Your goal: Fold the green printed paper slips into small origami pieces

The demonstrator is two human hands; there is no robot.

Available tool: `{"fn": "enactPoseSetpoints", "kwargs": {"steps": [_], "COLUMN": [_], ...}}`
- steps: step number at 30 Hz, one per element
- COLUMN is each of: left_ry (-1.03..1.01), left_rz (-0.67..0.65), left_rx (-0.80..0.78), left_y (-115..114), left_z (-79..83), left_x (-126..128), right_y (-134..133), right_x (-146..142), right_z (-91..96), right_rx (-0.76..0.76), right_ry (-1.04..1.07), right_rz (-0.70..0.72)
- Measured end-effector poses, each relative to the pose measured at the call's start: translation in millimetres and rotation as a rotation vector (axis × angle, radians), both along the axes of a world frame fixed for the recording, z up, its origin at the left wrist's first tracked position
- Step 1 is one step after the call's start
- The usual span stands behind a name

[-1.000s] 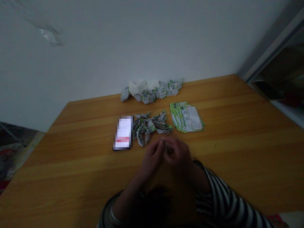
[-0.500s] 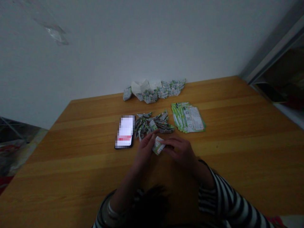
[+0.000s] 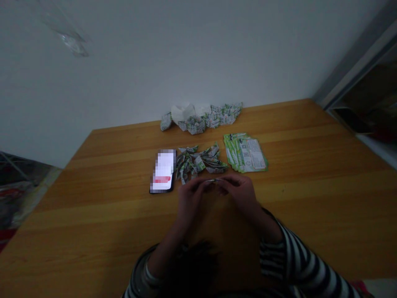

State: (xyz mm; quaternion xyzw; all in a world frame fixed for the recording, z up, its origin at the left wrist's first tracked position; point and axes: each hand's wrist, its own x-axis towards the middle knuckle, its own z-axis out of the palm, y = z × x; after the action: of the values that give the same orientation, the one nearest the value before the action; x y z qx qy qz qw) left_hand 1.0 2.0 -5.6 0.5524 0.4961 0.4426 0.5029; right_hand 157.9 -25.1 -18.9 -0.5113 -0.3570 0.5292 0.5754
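Note:
My left hand (image 3: 191, 194) and my right hand (image 3: 239, 191) meet over the wooden table, each pinching one end of a small folded piece of printed paper (image 3: 211, 180). The paper is seen nearly edge-on, so only a thin strip shows between my fingertips. Just beyond my hands lies a loose pile of folded paper pieces (image 3: 198, 162), green, white and grey. To its right a fanned stack of flat green and white printed cards (image 3: 248, 154) rests on the table.
A phone (image 3: 163, 170) with a lit screen lies left of the folded pile. Against the wall stands a row of assembled folded-paper forms (image 3: 198, 120), with white crumpled paper (image 3: 182, 112) among them. The wooden table (image 3: 93, 198) meets the wall at the back.
The folded paper has turned from showing its printed face to nearly edge-on and moved slightly up. My right hand now grips its right end with the fingertips.

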Motion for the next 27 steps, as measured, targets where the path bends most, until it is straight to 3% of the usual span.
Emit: {"fn": "enactPoseSetpoints", "kwargs": {"steps": [15,23,27], "left_ry": [-0.189,-0.358,-0.260], "left_rz": [0.106,0.086,-0.001], "left_rx": [-0.186,-0.251,-0.201], "left_y": [-7.7,-12.8,-12.1], "left_z": [3.6,-2.3,-8.1], "left_x": [14.4,19.3,16.0], "right_y": [-2.0,-2.0,0.1], "right_x": [-7.1,-13.0,-7.9], "right_z": [3.0,3.1,2.1], "right_rx": [0.057,0.093,0.137], "right_ry": [-0.048,0.084,0.023], "right_rz": [-0.131,-0.168,-0.157]}}
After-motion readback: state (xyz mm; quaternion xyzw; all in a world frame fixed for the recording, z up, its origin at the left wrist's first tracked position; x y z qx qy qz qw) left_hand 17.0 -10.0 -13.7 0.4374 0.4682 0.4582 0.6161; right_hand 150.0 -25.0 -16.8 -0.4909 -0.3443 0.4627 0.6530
